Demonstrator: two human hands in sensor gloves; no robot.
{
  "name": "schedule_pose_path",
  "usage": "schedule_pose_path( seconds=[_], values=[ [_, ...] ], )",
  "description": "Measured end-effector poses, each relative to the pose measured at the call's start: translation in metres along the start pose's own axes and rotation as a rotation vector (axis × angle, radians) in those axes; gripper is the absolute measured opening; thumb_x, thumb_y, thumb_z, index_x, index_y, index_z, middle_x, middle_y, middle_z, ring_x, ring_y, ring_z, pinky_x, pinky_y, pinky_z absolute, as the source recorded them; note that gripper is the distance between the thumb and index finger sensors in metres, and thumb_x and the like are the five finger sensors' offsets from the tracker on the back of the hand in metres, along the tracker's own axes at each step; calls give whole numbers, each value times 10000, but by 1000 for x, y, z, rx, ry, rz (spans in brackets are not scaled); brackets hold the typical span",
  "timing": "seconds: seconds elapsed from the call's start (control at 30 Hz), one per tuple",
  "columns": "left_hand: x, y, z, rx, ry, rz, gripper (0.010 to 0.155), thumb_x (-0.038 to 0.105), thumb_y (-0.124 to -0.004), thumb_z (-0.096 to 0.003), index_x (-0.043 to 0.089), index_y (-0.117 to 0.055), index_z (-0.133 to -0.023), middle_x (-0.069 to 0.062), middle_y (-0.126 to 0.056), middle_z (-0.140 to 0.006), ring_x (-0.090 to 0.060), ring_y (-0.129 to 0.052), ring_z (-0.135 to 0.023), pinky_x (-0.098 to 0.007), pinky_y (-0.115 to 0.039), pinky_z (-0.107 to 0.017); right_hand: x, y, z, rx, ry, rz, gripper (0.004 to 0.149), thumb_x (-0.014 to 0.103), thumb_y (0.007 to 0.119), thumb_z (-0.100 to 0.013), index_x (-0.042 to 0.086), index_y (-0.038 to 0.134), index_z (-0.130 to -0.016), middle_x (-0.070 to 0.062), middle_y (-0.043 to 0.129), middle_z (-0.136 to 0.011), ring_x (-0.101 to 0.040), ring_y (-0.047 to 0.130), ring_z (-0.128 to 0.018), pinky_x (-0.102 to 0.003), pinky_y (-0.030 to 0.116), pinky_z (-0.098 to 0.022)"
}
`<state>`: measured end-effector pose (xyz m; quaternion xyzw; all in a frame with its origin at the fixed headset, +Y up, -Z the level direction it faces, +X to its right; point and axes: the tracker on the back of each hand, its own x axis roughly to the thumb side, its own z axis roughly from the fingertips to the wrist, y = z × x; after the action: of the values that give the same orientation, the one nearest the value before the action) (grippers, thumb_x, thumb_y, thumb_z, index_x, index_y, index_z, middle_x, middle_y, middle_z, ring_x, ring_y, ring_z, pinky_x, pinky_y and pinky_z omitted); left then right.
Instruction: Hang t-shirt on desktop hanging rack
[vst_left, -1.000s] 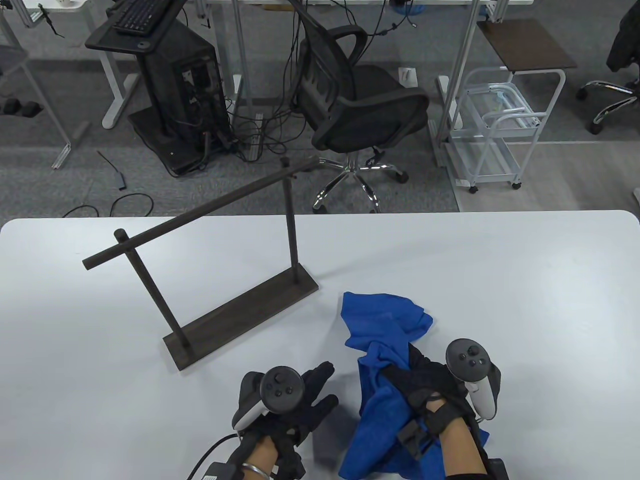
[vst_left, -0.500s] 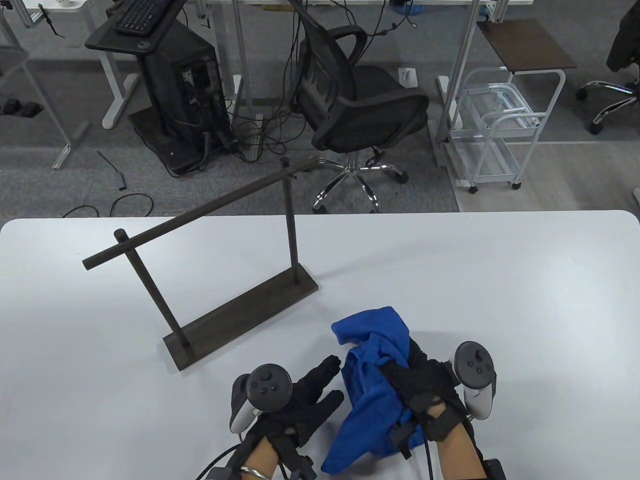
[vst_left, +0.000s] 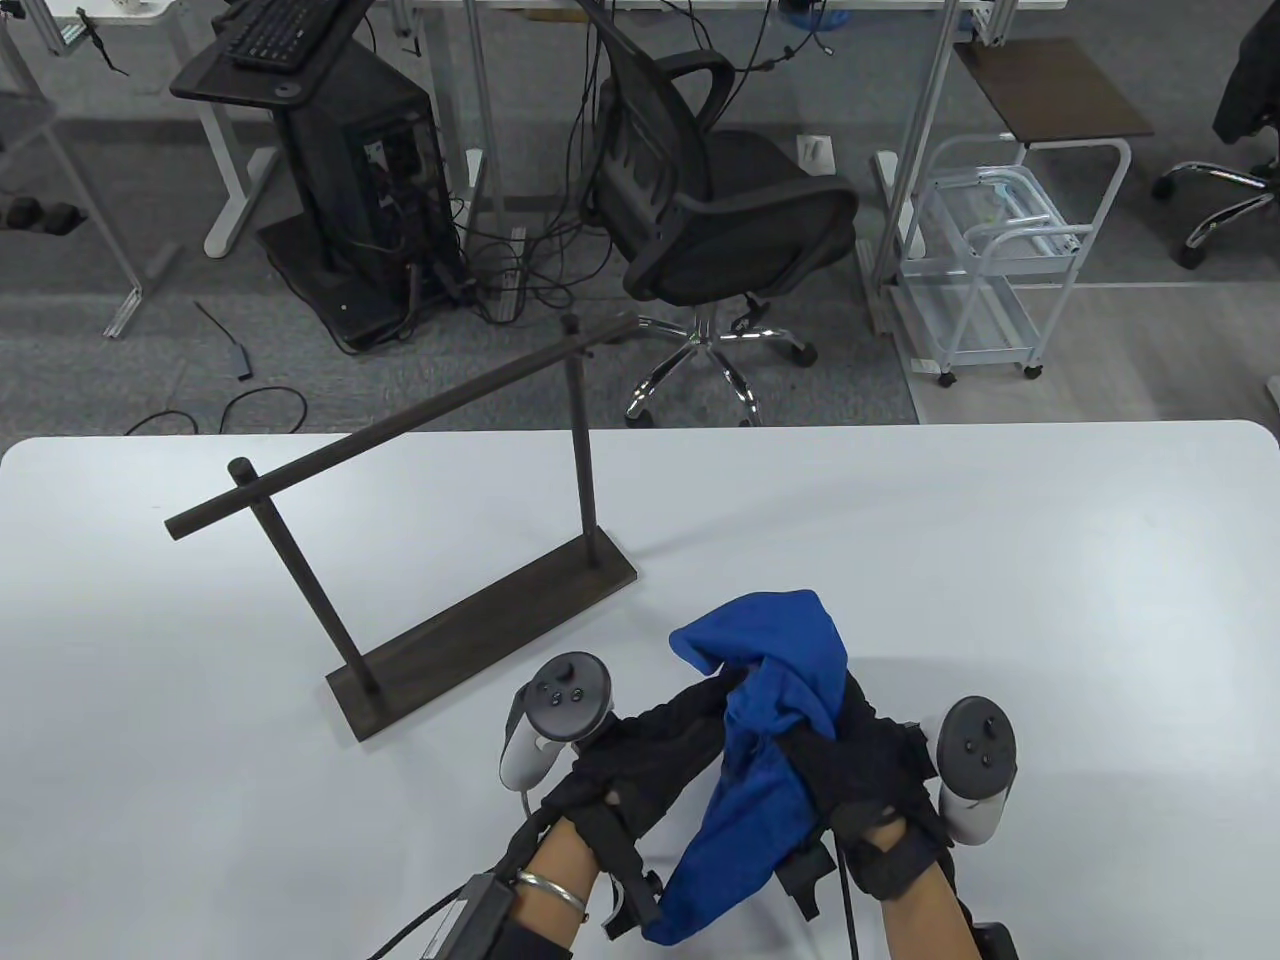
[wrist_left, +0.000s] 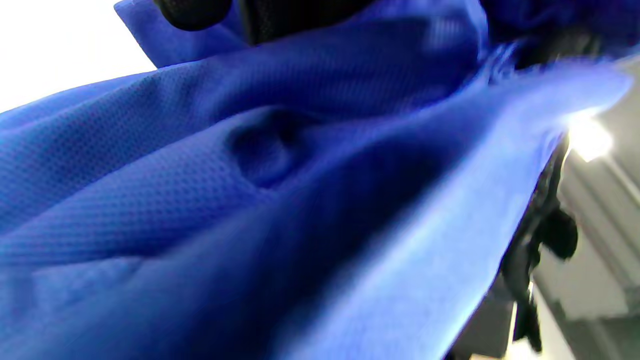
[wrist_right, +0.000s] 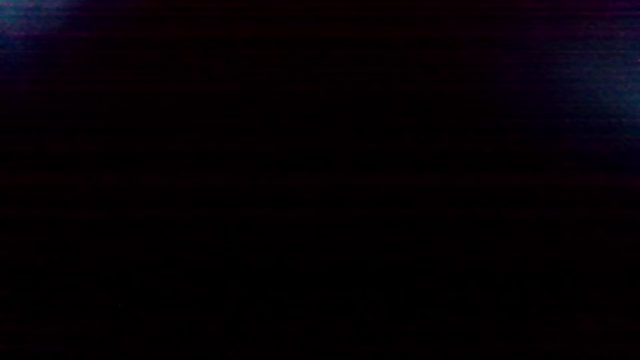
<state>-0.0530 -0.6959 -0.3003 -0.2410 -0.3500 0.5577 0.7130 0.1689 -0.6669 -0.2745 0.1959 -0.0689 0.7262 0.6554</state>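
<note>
A blue t-shirt (vst_left: 775, 680) is bunched up near the table's front edge. My right hand (vst_left: 850, 750) grips it from the right, with cloth draped over the fingers and hanging down past the wrist. My left hand (vst_left: 665, 735) reaches in from the left and its fingers touch the shirt's left side; whether they hold cloth is hidden. The shirt fills the left wrist view (wrist_left: 250, 200). The right wrist view is black, covered by cloth. The dark wooden hanging rack (vst_left: 400, 435) stands to the left and behind, its base (vst_left: 485, 635) on the table.
The white table (vst_left: 1000, 560) spreads to the right and far side. An office chair (vst_left: 720, 200), a computer cart (vst_left: 330, 150) and a white trolley (vst_left: 990, 260) stand on the floor beyond the table's far edge.
My left hand has moved right and forward from the table to the shirt. My right hand has lifted and bunched the shirt, which has drawn back off the table.
</note>
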Motion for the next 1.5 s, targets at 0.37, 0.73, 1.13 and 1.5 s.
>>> schedule_pose_path(
  seconds=[0.37,0.73,1.13,1.5],
  values=[
    [-26,-15,-5,-82,10,265,1138,912,-429,-382,188,2,-1146,-81,-152,-1258,-347,-434,-1187,-614,-382,-852,-7,15,-3,174,58,159,777,533,802,-398,166,455,-989,-182,512,-974,-297,982,-398,-448,827,-256],
    [-54,-21,7,-36,58,414,1037,856,-506,-447,147,-291,-1172,-103,-468,-1201,-413,-549,-1113,-633,-462,-785,2,39,2,265,121,738,834,618,790,-346,127,530,-968,-210,525,-965,-315,984,-395,-502,812,-262],
    [-57,-12,14,75,70,511,990,749,-608,-512,135,-149,-1138,-69,-424,-1160,-358,-546,-1101,-647,-429,-783,-10,57,2,385,141,813,824,496,820,-377,145,403,-995,-222,376,-997,-362,920,-531,-539,766,-366],
    [-53,5,25,249,38,446,757,617,-649,-555,184,-371,-1110,40,-659,-1029,-250,-762,-972,-580,-544,-767,-6,53,3,320,99,749,817,476,813,-386,167,377,-1004,-209,370,-1007,-373,901,-569,-539,758,-385]
  ],
)
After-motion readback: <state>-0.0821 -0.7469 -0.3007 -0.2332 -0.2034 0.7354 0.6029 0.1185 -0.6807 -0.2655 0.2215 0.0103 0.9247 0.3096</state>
